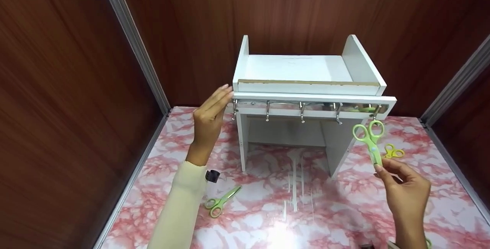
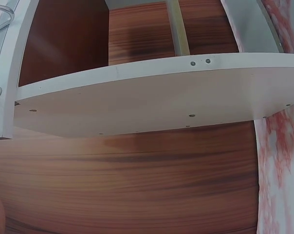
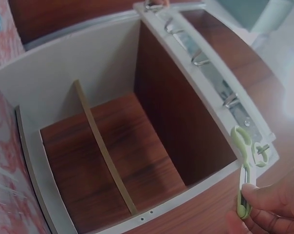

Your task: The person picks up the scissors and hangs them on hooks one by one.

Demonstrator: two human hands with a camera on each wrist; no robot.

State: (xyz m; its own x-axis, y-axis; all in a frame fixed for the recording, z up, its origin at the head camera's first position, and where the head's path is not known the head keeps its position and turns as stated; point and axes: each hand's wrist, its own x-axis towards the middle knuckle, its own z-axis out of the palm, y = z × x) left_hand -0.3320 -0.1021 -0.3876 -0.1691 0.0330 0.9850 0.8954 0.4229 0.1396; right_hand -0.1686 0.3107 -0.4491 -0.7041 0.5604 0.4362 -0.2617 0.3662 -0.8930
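Note:
My right hand (image 1: 407,189) pinches a pair of green scissors (image 1: 373,147) by the blade end, with the finger loops pointing up. One loop is at the rightmost hook of the metal hook rail (image 1: 285,105); in the right wrist view the hook tip shows within the loop of the scissors (image 3: 246,170). The rail runs along the front of a white shelf unit (image 1: 308,88). My left hand (image 1: 210,117) rests against the rail's left end, fingers extended. In the left wrist view the unit's side panel (image 2: 147,95) fills the upper part.
Another pair of green scissors (image 1: 222,203) lies on the pink marbled table (image 1: 252,226), front left. Yellow scissors (image 1: 393,151) lie behind my right hand. A green loop (image 1: 428,242) shows at the lower right edge. Brown wood-look walls (image 1: 298,11) enclose the back and sides.

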